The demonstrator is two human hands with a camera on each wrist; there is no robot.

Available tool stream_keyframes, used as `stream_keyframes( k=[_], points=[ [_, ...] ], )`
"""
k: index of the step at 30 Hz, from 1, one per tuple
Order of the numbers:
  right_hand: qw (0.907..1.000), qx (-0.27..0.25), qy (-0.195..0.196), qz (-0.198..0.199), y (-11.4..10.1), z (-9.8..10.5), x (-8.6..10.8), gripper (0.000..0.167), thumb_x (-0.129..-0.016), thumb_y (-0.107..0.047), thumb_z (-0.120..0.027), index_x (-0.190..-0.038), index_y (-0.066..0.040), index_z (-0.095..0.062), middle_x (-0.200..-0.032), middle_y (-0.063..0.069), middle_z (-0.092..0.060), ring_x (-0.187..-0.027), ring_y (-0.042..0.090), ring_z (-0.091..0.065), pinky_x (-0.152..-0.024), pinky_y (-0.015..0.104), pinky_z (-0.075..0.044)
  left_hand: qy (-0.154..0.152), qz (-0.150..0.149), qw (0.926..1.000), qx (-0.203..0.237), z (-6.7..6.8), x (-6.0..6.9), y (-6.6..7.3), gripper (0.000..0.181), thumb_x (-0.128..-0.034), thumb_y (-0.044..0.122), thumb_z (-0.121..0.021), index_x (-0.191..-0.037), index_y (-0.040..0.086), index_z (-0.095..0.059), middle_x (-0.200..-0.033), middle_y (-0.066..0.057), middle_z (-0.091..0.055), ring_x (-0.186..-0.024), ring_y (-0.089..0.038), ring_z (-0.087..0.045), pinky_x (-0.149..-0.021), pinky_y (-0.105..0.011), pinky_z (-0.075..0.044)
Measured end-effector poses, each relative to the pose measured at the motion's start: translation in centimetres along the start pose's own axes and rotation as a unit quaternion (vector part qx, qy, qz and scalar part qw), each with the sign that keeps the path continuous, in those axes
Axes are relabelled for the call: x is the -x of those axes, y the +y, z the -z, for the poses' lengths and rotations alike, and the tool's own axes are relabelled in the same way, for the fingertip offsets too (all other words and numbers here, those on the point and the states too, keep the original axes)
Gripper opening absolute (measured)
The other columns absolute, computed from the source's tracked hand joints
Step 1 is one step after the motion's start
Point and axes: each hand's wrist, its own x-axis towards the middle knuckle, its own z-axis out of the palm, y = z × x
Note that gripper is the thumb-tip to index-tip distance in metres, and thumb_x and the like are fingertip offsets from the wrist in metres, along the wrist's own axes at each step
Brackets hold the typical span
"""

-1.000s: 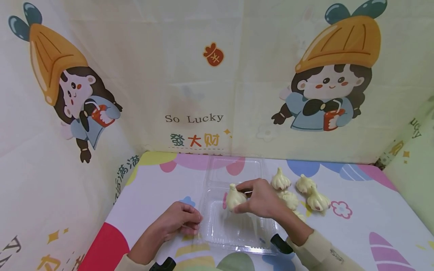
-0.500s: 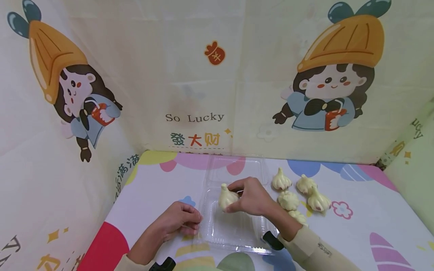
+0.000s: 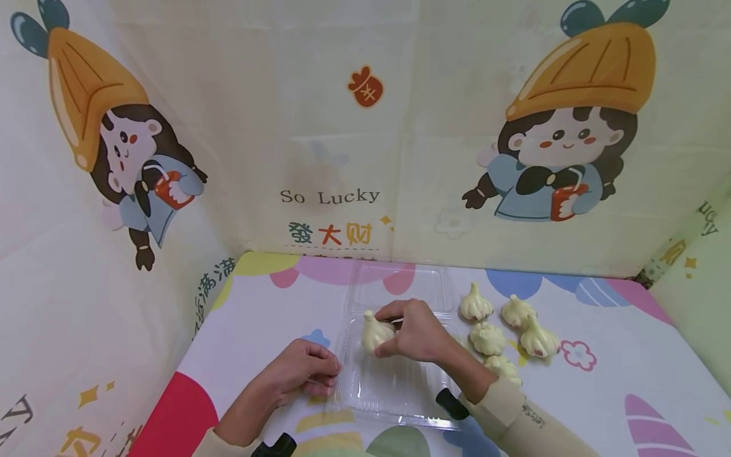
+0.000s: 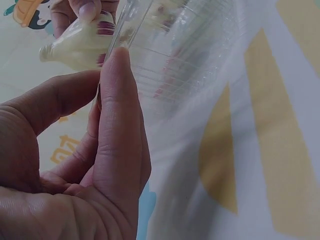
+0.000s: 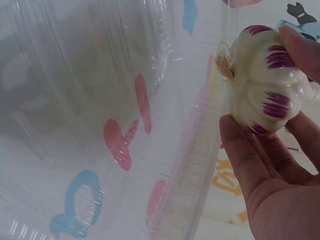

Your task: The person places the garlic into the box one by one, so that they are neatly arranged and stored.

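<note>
A white desk [image 3: 605, 390] printed in bright shapes fills the lower half of the head view: yellow, pink and blue patches along its back edge, a big red patch [image 3: 179, 412] at the front left, a pink flower outline and a purple striped shape toward the right. Cream hangings [image 3: 325, 127] rise behind it and at both sides, printed with two cartoon figures [image 3: 571, 139] in orange hats, a red pouch [image 3: 366, 86], "So Lucky" and Chinese characters. A clear plastic container [image 3: 400, 393] lies open on the desk, its lid [image 3: 400, 285] folded back toward the rear hanging. The right hand [image 3: 412, 331] grips a garlic bulb [image 3: 374, 334], thumb and fingers spread to the bulb's width; it is over the back left part of the container's base, and whether it touches the plastic cannot be told. The bulb is off-white, streaked purple, with a stringy root tuft. The left hand [image 3: 299, 371] pinches the container's left edge between thumb and fingers, nearly closed together. Five other bulbs [image 3: 475, 303] sit on the desk right of the container, two of them touching. Both sleeves [image 3: 508, 409] are cream.
</note>
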Motion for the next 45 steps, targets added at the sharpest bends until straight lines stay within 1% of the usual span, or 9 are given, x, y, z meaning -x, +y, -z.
stream_keyframes(
  k=[4, 11, 18, 25, 32, 35, 38, 45],
  points=[
    [0.9996, 0.004, -0.005, 0.028, 0.1, -0.2, -0.2, 0.051, -0.062, -0.01, -0.097, -0.109, -0.002, -0.079, -0.107, 0.005, -0.078, -0.097, 0.014, -0.07, -0.086, 0.024, -0.063, 0.003, 0.001, 1.0, -0.001, 0.0, 0.1, 0.2, 0.017, -0.0948, 0.01, -0.074, -0.099, -0.007, -0.074, -0.072, -0.003, -0.071, -0.063, -0.011, -0.068, -0.062, -0.026, -0.064],
    [0.9997, -0.002, -0.014, 0.018, 0.3, -0.8, -0.3, 0.051, -0.062, -0.009, -0.098, -0.109, -0.002, -0.079, -0.107, 0.004, -0.078, -0.097, 0.014, -0.069, -0.087, 0.028, -0.065, 0.006, 0.001, 1.0, -0.001, -0.1, 0.3, 0.3, 0.015, -0.0945, 0.009, -0.074, -0.097, -0.005, -0.074, -0.072, -0.002, -0.072, -0.063, -0.01, -0.068, -0.062, -0.026, -0.064],
    [0.9997, -0.001, -0.015, 0.018, 0.2, -1.1, -0.4, 0.051, -0.062, -0.008, -0.097, -0.109, -0.001, -0.079, -0.108, 0.006, -0.078, -0.099, 0.018, -0.072, -0.087, 0.027, -0.065, 0.008, 0.001, 1.0, 0.001, -0.1, 0.2, 0.1, 0.014, -0.0937, 0.008, -0.074, -0.097, -0.005, -0.074, -0.072, -0.002, -0.071, -0.063, -0.01, -0.069, -0.061, -0.026, -0.064],
    [0.9996, 0.019, -0.011, 0.019, 0.4, -1.1, -0.4, 0.051, -0.061, -0.01, -0.097, -0.108, -0.003, -0.079, -0.107, 0.005, -0.079, -0.099, 0.015, -0.072, -0.086, 0.023, -0.063, 0.01, 0.001, 0.9999, -0.003, -0.3, -0.1, 0.1, 0.015, -0.0941, 0.01, -0.075, -0.097, -0.005, -0.074, -0.072, -0.002, -0.071, -0.063, -0.011, -0.069, -0.062, -0.026, -0.064],
    [0.9993, 0.022, -0.007, 0.029, 0.6, -1.4, -0.6, 0.051, -0.06, -0.009, -0.098, -0.107, -0.002, -0.079, -0.107, 0.006, -0.079, -0.097, 0.018, -0.073, -0.084, 0.025, -0.064, 0.01, 0.0, 0.9999, -0.003, -0.4, 0.0, 0.5, 0.015, -0.0939, 0.009, -0.075, -0.097, -0.005, -0.074, -0.072, -0.003, -0.071, -0.063, -0.011, -0.069, -0.062, -0.026, -0.064],
    [0.9993, 0.021, -0.006, 0.029, 0.6, -1.6, -0.7, 0.051, -0.06, -0.009, -0.098, -0.108, -0.001, -0.079, -0.106, 0.007, -0.079, -0.095, 0.018, -0.073, -0.082, 0.025, -0.064, 0.01, 0.0, 0.9999, -0.004, -0.4, 0.1, 0.6, 0.016, -0.094, 0.009, -0.075, -0.098, -0.006, -0.073, -0.072, -0.003, -0.071, -0.064, -0.011, -0.069, -0.062, -0.026, -0.065],
    [0.9993, 0.026, -0.005, 0.025, 0.5, -1.7, -0.6, 0.052, -0.061, -0.009, -0.098, -0.109, -0.001, -0.079, -0.107, 0.009, -0.079, -0.092, 0.019, -0.075, -0.078, 0.023, -0.063, 0.01, 0.002, 0.9999, -0.006, -0.4, 0.2, 0.7, 0.016, -0.094, 0.009, -0.075, -0.099, -0.006, -0.073, -0.073, -0.003, -0.071, -0.064, -0.011, -0.069, -0.063, -0.027, -0.065],
    [0.9986, 0.048, -0.009, 0.022, 0.4, -1.8, -0.4, 0.052, -0.064, -0.012, -0.098, -0.111, -0.002, -0.08, -0.107, 0.011, -0.08, -0.085, 0.015, -0.076, -0.07, 0.019, -0.059, 0.009, 0.003, 0.9999, -0.007, -0.5, 0.4, 0.7, 0.015, -0.0939, 0.009, -0.075, -0.098, -0.006, -0.073, -0.074, -0.002, -0.071, -0.064, -0.011, -0.069, -0.064, -0.027, -0.065]
  ],
)
